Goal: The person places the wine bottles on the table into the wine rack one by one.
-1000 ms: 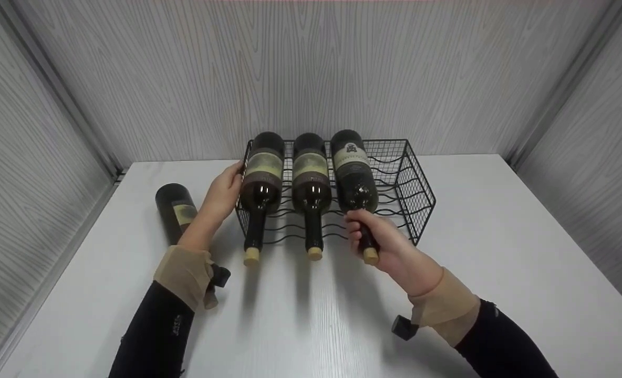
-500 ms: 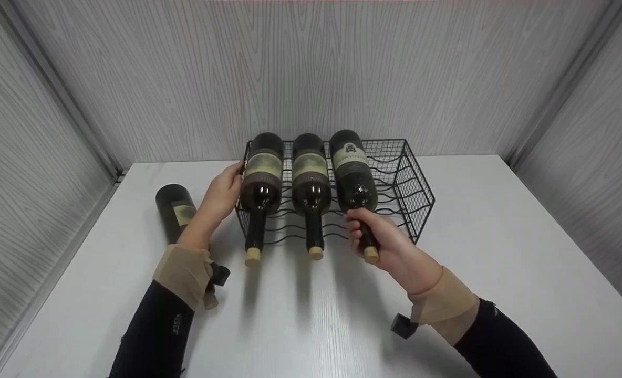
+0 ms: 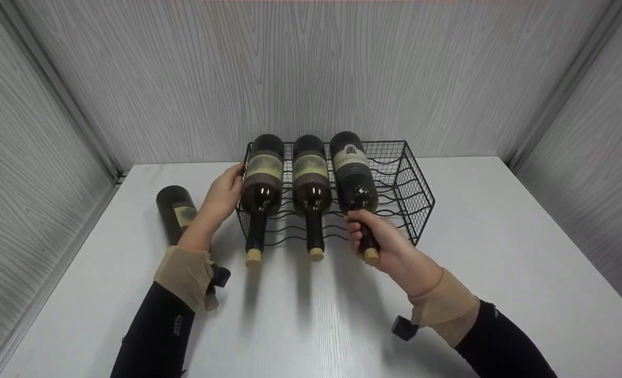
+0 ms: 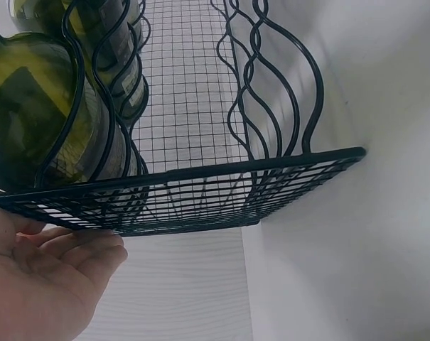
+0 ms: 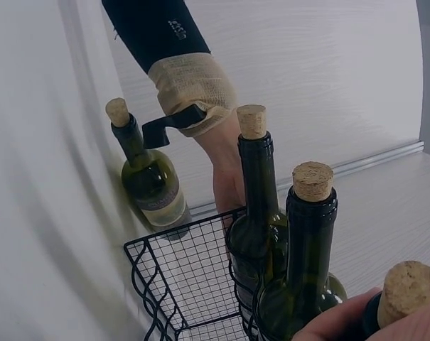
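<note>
A black wire wine rack (image 3: 413, 199) stands on the white table with three dark corked wine bottles lying side by side on it, necks toward me. My left hand (image 3: 221, 193) holds the rack's left mesh side; in the left wrist view several fingers of that hand (image 4: 58, 270) lie along the outside of the mesh, the thumb mostly out of sight. My right hand (image 3: 382, 239) grips the neck of the rightmost wine bottle (image 3: 354, 170), its cork showing past the fist. To its left are the middle bottle (image 3: 311, 176) and the left bottle (image 3: 263, 176).
Another corked wine bottle (image 3: 177, 207) lies on the table left of the rack, partly hidden under my left forearm. The rack's right part shows bare wavy wires (image 3: 390, 197). Wood-grain panels (image 3: 311, 68) rise behind and on both sides.
</note>
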The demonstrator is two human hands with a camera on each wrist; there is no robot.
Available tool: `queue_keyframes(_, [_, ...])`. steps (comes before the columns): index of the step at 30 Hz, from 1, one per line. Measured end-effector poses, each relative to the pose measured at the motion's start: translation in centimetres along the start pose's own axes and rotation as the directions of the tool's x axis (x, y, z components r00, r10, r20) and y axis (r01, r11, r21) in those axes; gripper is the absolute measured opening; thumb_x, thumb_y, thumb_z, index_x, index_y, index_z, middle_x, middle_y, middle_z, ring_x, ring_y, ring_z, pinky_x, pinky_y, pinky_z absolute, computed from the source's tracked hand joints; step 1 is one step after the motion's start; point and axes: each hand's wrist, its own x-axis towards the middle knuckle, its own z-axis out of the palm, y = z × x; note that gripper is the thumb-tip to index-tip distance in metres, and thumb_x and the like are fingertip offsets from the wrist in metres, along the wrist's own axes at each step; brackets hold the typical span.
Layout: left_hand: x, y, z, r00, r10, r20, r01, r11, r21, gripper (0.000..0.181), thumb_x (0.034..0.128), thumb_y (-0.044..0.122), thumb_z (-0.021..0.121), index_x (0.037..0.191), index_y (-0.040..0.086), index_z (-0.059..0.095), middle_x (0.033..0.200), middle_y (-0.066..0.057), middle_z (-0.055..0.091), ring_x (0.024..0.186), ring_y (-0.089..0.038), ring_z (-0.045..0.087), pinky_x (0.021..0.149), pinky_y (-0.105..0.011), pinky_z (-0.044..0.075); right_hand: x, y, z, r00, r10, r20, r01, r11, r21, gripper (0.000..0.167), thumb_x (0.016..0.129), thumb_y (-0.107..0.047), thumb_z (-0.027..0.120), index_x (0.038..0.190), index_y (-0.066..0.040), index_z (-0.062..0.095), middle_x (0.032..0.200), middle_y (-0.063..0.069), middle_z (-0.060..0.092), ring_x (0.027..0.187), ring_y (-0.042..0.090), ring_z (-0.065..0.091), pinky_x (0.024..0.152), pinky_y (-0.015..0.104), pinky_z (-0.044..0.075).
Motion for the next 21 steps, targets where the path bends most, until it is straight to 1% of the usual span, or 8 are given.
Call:
queue_keyframes(2, [0.04, -0.04, 0.03, 1.0, -0.003, 0.0, 0.003, 1.0, -0.002, 0.053, 0.1154, 0.016, 0.026, 0.164, -0.005, 0.028, 0.17, -0.025, 0.034, 0.162, -0.039, 0.028, 0.136, -0.05, 0.022, -0.03, -0.01, -0.07, 1.0, 0.004, 0.005, -0.004, 1.0, 0.011, 0.011, 0.109, -0.01, 0.049, 0.103, -0.003, 0.054, 0.066, -0.003, 0.054, 0.05, 0.003, 0.051, 0.045, 0.013, 0.046])
queue_keyframes(7, [0.11, -0.11, 0.06, 1.0, 0.01, -0.007, -0.01, 1.0, -0.002, 0.053, 0.1151, 0.015, 0.027, 0.164, -0.006, 0.029, 0.169, -0.027, 0.035, 0.161, -0.04, 0.029, 0.136, -0.049, 0.022, -0.03, -0.06, -0.21, 1.0, 0.008, 0.011, -0.008, 1.0, 0.026, 0.012, 0.109, -0.011, 0.048, 0.102, -0.003, 0.054, 0.066, -0.003, 0.055, 0.051, 0.004, 0.052, 0.046, 0.013, 0.046])
queue_keyframes(15, [0.11, -0.07, 0.01, 1.0, 0.002, -0.003, -0.002, 1.0, -0.016, 0.053, 0.1151, 0.015, 0.027, 0.164, -0.006, 0.028, 0.169, -0.026, 0.034, 0.162, -0.039, 0.028, 0.136, -0.049, 0.022, 0.01, 0.04, -0.18, 1.0, 0.007, -0.026, -0.007, 1.0, 0.0, 0.017, 0.108, -0.013, 0.052, 0.096, -0.004, 0.06, 0.068, -0.002, 0.058, 0.053, 0.005, 0.056, 0.048, 0.014, 0.05])
queue_keyframes(21, [0.08, -0.14, 0.0, 1.0, 0.013, -0.004, -0.013, 1.0, -0.007, 0.053, 0.115, 0.015, 0.026, 0.164, -0.006, 0.028, 0.169, -0.027, 0.035, 0.162, -0.04, 0.028, 0.137, -0.049, 0.02, 0.01, 0.14, -0.16, 0.999, 0.007, -0.032, -0.008, 1.0, -0.016, 0.015, 0.109, -0.017, 0.053, 0.103, -0.004, 0.057, 0.071, -0.001, 0.058, 0.055, 0.005, 0.057, 0.05, 0.014, 0.051])
